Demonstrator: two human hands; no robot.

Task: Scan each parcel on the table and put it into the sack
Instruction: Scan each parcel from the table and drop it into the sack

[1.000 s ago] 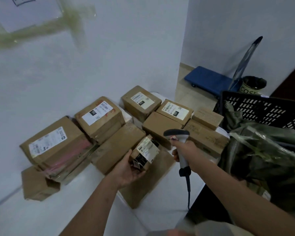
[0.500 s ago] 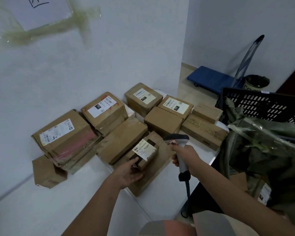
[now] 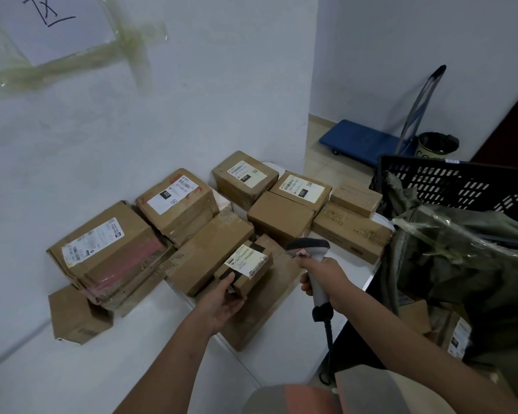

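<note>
the fingers (image 3: 226, 283) of the left hand (image 3: 222, 303) hold a small brown cardboard box (image 3: 245, 268) label up, so the grey scanner gun (image 3: 310, 258) gripped in the right hand (image 3: 322, 274) can read it.

Parcels (image 3: 189, 204) left of sack (image 3: 461, 258)

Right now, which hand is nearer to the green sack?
Right. The right hand, holding the scanner, is just left of the sack; the left hand grips a small parcel farther left.
</note>
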